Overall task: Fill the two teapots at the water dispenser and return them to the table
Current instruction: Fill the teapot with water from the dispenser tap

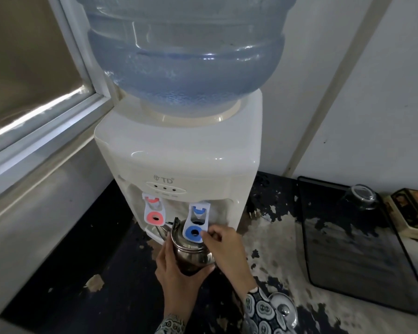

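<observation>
Steel teapot (191, 251) gripped in left hand (176, 273), right hand (223, 247) fingertips pinching blue tap (195, 225)

head view looks down, close, at water dispenser (179, 160) on counter (270, 242).

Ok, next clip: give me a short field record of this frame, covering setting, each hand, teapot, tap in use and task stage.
setting: water dispenser with blue bottle on a worn dark counter
left hand: grip around the steel teapot, held under the taps
right hand: fingers at the blue tap lever
red tap lever: untouched
lid: lying on the counter, lower right
task stage: first teapot at the dispenser; water flow not visible
</observation>
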### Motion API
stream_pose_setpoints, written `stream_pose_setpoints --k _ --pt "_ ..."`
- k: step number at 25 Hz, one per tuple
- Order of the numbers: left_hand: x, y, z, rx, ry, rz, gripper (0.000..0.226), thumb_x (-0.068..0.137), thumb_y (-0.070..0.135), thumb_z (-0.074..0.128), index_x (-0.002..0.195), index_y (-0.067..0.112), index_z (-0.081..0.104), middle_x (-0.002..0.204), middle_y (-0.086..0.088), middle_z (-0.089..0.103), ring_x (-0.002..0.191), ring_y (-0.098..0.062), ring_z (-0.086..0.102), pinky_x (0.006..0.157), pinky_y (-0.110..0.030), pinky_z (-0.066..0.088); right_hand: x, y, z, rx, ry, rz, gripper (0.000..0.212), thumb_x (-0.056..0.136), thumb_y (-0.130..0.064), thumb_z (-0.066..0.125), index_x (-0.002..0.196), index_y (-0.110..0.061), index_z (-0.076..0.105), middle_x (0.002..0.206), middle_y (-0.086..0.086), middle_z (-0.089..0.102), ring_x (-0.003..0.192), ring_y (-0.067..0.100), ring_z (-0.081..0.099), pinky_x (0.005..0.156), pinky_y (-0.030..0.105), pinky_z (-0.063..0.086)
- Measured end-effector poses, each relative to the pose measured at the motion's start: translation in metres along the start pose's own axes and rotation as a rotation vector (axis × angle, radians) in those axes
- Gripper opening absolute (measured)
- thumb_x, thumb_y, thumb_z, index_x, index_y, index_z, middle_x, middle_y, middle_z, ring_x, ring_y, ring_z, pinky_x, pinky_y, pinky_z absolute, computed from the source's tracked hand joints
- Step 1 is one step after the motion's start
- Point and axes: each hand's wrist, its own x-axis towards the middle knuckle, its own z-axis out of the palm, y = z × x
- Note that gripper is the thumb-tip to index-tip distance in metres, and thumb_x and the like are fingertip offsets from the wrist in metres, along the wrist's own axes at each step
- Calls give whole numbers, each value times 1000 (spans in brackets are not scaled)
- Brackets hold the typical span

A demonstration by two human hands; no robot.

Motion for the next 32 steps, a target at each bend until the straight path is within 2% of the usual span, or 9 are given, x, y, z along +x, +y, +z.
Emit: stream_pose_setpoints --k 4,6,8,10,12,14,17,23,32 --pt "1 2 0 15 6 -7 118 47 23 90 143 28 22 145 -8 28 134 -27 24 111 -45 19 -15 -9 -6 285 -69 -48 36 84 -15 61 52 -5 48 43 -8 39 46 5 34 52 21 32" --pt "2 2 0 25 2 -6 119 46 24 90 143 30 22 145 -7 28 134 -26 25 111 -44 20 -17 -14 -13 489 -93 -67 33 89 -16 58 60 1 61 50 -4 55 50 5 50 54 15 42" --pt "2 2 0 28 5 -10 119 45 24 91 142 32 23 144 -6 28 133 -26 25 111 -44 21 -16 -11 -16 555 -105 -71 34 93 -20 52 69 0 67 60 1 66 61 6 61 62 14 48" --pt "2 3 0 16 -1 -18 120 44 24 91 142 34 23 143 -5 28 133 -26 25 112 -47 22 -16 0 -15 499 -23 -60 36 95 -23 46 71 -4 64 60 -1 61 61 7 55 60 13 43" --pt "2 3 -1 10 -6 -16 120 44 26 91 142 36 22 143 -3 27 133 -25 24 112 -47 22 -20 16 -10 394 65 -53 21 94 -17 48 79 -9 61 70 -2 58 66 11 52 61 13 40" --pt "1 2 -1 11 -17 -26 120 45 28 91 142 37 20 143 -2 24 132 -24 21 112 -49 23 -23 30 -5 285 74 -40 11 90 -9 53 88 -18 58 88 -2 58 82 12 55 72 14 44" --pt "1 2 0 10 -18 -29 120 46 28 90 142 36 19 143 -2 24 132 -25 20 111 -53 25 -23 40 -1 260 61 -3 19 88 -7 55 91 -26 55 98 -2 55 94 17 57 83 27 49" --pt "1 4 0 14 -19 -33 121 46 28 90 143 35 19 143 -4 25 131 -28 22 111 -54 25 -23 42 -3 273 25 31 17 90 -11 54 90 -27 55 103 2 56 82 15 58 72 11 46" --pt "0 6 0 4 -11 -37 121 45 26 91 143 36 19 143 -5 26 132 -29 21 111 -53 23 -24 44 -3 275 10 35 12 90 -11 55 91 -22 59 106 5 57 86 20 59 83 25 48"
